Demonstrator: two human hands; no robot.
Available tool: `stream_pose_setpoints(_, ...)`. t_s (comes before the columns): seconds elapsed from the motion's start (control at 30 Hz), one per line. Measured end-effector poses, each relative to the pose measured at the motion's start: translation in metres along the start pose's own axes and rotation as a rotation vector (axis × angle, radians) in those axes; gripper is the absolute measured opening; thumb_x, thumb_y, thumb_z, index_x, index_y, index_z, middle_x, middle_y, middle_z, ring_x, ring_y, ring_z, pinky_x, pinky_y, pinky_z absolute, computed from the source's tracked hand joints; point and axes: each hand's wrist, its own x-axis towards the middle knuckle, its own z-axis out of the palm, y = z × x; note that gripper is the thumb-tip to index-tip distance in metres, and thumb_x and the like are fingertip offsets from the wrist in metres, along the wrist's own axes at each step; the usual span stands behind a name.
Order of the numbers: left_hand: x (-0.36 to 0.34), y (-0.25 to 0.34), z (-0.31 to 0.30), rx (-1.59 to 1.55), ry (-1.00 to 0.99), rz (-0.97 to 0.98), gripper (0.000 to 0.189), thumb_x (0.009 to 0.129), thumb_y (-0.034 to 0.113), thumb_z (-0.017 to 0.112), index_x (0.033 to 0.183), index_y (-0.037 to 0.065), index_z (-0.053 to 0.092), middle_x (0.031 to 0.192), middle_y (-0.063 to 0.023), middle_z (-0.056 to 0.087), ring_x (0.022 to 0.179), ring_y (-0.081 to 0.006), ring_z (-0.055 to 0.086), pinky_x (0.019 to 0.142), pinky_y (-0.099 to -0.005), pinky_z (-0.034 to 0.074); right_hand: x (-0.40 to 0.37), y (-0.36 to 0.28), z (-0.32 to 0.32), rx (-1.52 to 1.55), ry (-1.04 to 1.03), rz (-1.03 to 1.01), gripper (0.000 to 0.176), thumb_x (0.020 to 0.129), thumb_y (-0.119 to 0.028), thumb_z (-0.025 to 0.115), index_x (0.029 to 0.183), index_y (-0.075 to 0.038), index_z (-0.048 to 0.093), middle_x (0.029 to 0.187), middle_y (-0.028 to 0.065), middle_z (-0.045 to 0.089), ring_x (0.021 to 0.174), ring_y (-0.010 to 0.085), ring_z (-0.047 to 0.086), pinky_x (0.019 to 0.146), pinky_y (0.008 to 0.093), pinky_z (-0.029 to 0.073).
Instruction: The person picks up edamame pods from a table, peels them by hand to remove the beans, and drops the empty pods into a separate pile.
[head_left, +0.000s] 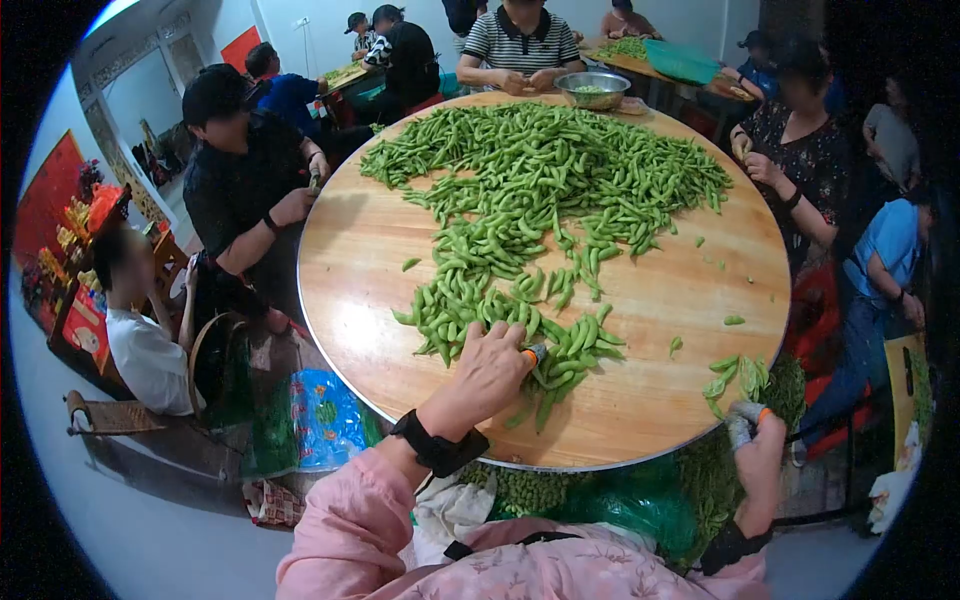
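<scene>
Green edamame pods (pixel 555 160) lie in a large heap on a round wooden table (pixel 690 300), trailing toward me. My left hand (pixel 485 372) rests on the near end of the trail, its fingers bent down around pods and the tips hidden. A grey and orange cover (pixel 535 355) shows on its thumb. At the table's near right edge, my right hand (pixel 757 445) is closed, with a grey cover on a digit. What it may hold is too small to make out. Just beyond it lies a small group of pods (pixel 722 378).
Across the table, a person in a striped shirt (pixel 520 45) works beside a metal bowl (pixel 592 90). Other people sit left (pixel 235 150) and right (pixel 800 150). Below the table edge are a green plastic bag (pixel 640 505) and shelled beans (pixel 530 490). A blue bag (pixel 328 420) lies left.
</scene>
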Motion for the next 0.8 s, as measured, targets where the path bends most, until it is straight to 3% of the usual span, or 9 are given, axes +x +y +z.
stream_pose_setpoints(0.07, 0.002, 0.001, -0.003, 0.03, -0.06, -0.014, 0.011, 0.069, 0.013, 0.048, 0.07, 0.008, 0.057, 0.086, -0.0101, 0.049, 0.085, -0.0232, 0.045, 0.07, -0.0372, 0.03, -0.002, 0.001, 0.016, 0.099, -0.077, -0.088, 0.017, 0.07, 0.0, 0.054, 0.087, 0.004, 0.057, 0.073, 0.0097, 0.059, 0.064, 0.0135, 0.054, 0.061, 0.0266, 0.044)
stream_pose_setpoints(0.2, -0.009, 0.004, -0.005, 0.035, 0.132, 0.051, 0.008, 0.066, 0.014, 0.053, 0.07, 0.008, 0.056, 0.081, -0.0101, 0.052, 0.079, -0.0228, 0.048, 0.067, -0.0354, 0.032, -0.006, -0.029, 0.055, 0.351, -0.285, -0.029, 0.016, 0.07, 0.001, 0.055, 0.085, 0.003, 0.058, 0.075, 0.0086, 0.061, 0.069, 0.0126, 0.057, 0.065, 0.0249, 0.045)
stream_pose_setpoints(0.27, -0.013, 0.009, -0.007, -0.117, 0.163, -0.11, 0.016, 0.062, 0.011, 0.061, 0.076, 0.005, 0.057, 0.065, -0.008, 0.051, 0.063, -0.0247, 0.051, 0.057, -0.0352, 0.038, -0.008, -0.041, 0.073, 0.492, -0.403, -0.058, 0.016, 0.072, 0.001, 0.055, 0.087, 0.004, 0.058, 0.078, 0.0074, 0.061, 0.071, 0.0114, 0.056, 0.066, 0.0241, 0.045)
stream_pose_setpoints(0.3, -0.016, 0.016, -0.014, -0.215, 0.187, -0.134, 0.015, 0.066, 0.009, 0.061, 0.08, 0.003, 0.057, 0.059, -0.0091, 0.052, 0.054, -0.0249, 0.053, 0.05, -0.0323, 0.042, -0.01, -0.049, 0.08, 0.562, -0.458, -0.08, 0.017, 0.073, 0.001, 0.055, 0.089, 0.004, 0.057, 0.08, 0.0066, 0.061, 0.073, 0.0107, 0.055, 0.067, 0.0237, 0.044)
stream_pose_setpoints(0.33, -0.018, 0.022, -0.015, -0.22, 0.18, -0.134, 0.015, 0.066, 0.009, 0.061, 0.08, 0.003, 0.057, 0.059, -0.0091, 0.052, 0.054, -0.0249, 0.053, 0.05, -0.0323, 0.042, -0.011, -0.055, 0.087, 0.56, -0.459, -0.071, 0.017, 0.073, 0.001, 0.055, 0.089, 0.004, 0.057, 0.08, 0.0066, 0.061, 0.073, 0.0107, 0.055, 0.067, 0.0237, 0.044)
stream_pose_setpoints(0.43, -0.029, 0.04, -0.004, -0.704, 0.177, -0.289, 0.02, 0.067, 0.009, 0.066, 0.084, 0.001, 0.057, 0.069, -0.0112, 0.057, 0.06, -0.0215, 0.057, 0.053, -0.0277, 0.044, -0.015, -0.065, 0.101, 0.696, -0.6, 0.02, 0.02, 0.074, 0.0, 0.054, 0.094, 0.004, 0.055, 0.081, 0.0041, 0.059, 0.075, 0.0094, 0.053, 0.068, 0.0229, 0.043)
stream_pose_setpoints(0.5, -0.033, 0.054, -0.009, -0.665, 0.215, -0.235, 0.022, 0.067, 0.009, 0.066, 0.084, 0.0, 0.056, 0.07, -0.0119, 0.057, 0.062, -0.0226, 0.057, 0.054, -0.0286, 0.044, -0.014, -0.066, 0.104, 0.886, -0.7, 0.175, 0.018, 0.077, -0.002, 0.052, 0.094, 0.002, 0.055, 0.078, 0.0011, 0.057, 0.071, 0.0078, 0.052, 0.065, 0.0211, 0.042)
stream_pose_setpoints(0.6, -0.041, 0.062, -0.003, -0.631, 0.26, -0.165, 0.024, 0.065, 0.007, 0.067, 0.085, 0.0, 0.055, 0.073, -0.0148, 0.056, 0.068, -0.0278, 0.056, 0.057, -0.0314, 0.044, -0.012, -0.068, 0.1, 0.986, -0.77, 0.207, 0.014, 0.079, -0.005, 0.05, 0.091, -0.001, 0.056, 0.075, -0.0019, 0.055, 0.066, 0.0049, 0.049, 0.059, 0.0186, 0.041)
stream_pose_setpoints(0.8, -0.046, 0.064, 0.0, -0.568, 0.238, -0.067, 0.026, 0.061, 0.006, 0.067, 0.083, 0.001, 0.054, 0.066, -0.014, 0.051, 0.059, -0.0312, 0.049, 0.053, -0.0357, 0.039, -0.014, -0.072, 0.099, 1.033, -0.789, 0.258, 0.011, 0.079, -0.007, 0.051, 0.087, -0.004, 0.057, 0.072, -0.0035, 0.055, 0.061, 0.0025, 0.046, 0.053, 0.0157, 0.037)
